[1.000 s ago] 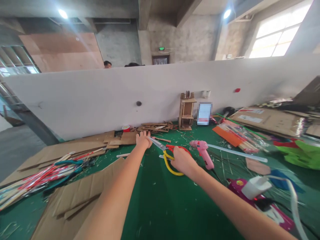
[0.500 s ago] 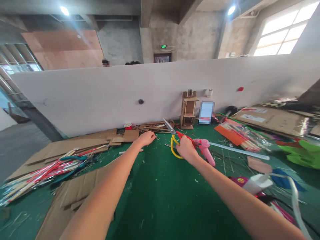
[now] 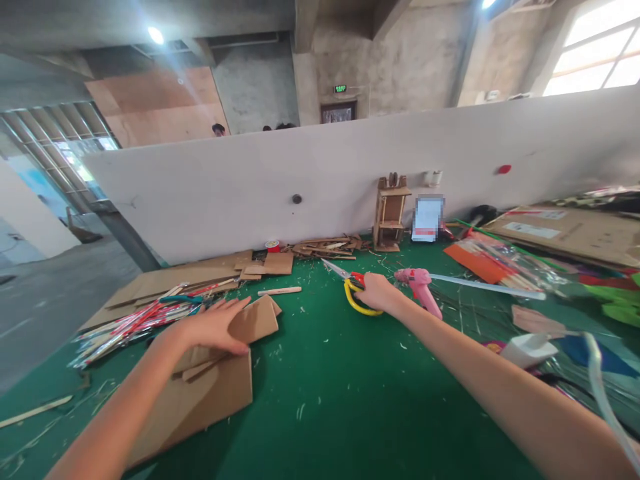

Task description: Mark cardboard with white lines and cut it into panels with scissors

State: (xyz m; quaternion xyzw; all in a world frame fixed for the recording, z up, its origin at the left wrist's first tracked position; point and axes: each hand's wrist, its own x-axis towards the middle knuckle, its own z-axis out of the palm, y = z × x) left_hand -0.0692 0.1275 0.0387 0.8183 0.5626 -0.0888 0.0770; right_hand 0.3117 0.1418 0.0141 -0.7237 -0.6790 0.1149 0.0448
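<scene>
My right hand (image 3: 377, 292) grips the yellow and red handles of a pair of scissors (image 3: 350, 283), whose blades point left and away over the green table mat (image 3: 330, 387). My left hand (image 3: 213, 325) lies flat, fingers spread, on a stack of brown cardboard pieces (image 3: 215, 373) at the near left. A pink glue gun (image 3: 419, 287) rests just right of my right hand.
A bundle of red and white sticks (image 3: 135, 323) lies at the left. A small cardboard model tower (image 3: 390, 213) stands against the white partition wall (image 3: 325, 180). Cardboard scraps (image 3: 325, 247), orange packs (image 3: 480, 263), a white tube (image 3: 485, 287) and big cardboard sheets (image 3: 560, 233) crowd the far right.
My left hand has drawn back from the far scraps and come down on the cardboard stack at the near left. The scissors have lowered towards the mat. The view has turned left.
</scene>
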